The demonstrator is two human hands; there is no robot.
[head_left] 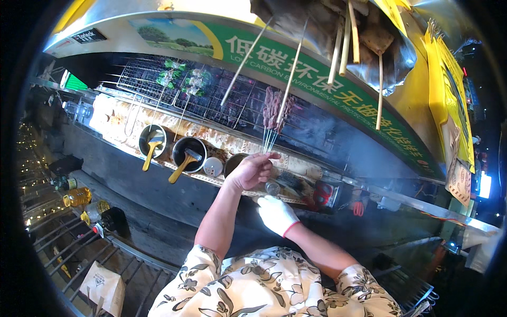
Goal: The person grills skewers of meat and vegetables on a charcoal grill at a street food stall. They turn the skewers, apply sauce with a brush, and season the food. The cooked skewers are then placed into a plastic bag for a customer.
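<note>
My bare left hand (253, 171) grips a bunch of metal skewers of raw red meat (275, 108), held over the smoky grill rack (222, 98). My right hand (275, 215), in a white glove with a red cuff, is lower, at the front edge of the counter, fingers curled; what they hold, if anything, is hidden. Left of my hands are two cups with yellow-handled brushes (151, 148) (182, 166), a white shaker (213, 166) and a dark pot (235, 162). Skewers of green vegetables (193, 83) lie on the rack.
A foil-lined tray (393, 79) with long sticks overhangs the grill's green-bannered hood (206, 39). A red object (323, 193) sits on the front ledge at right. At lower left are bottles (76, 196), a metal rack and a paper bag (103, 288). Yellow panels (449, 105) stand at right.
</note>
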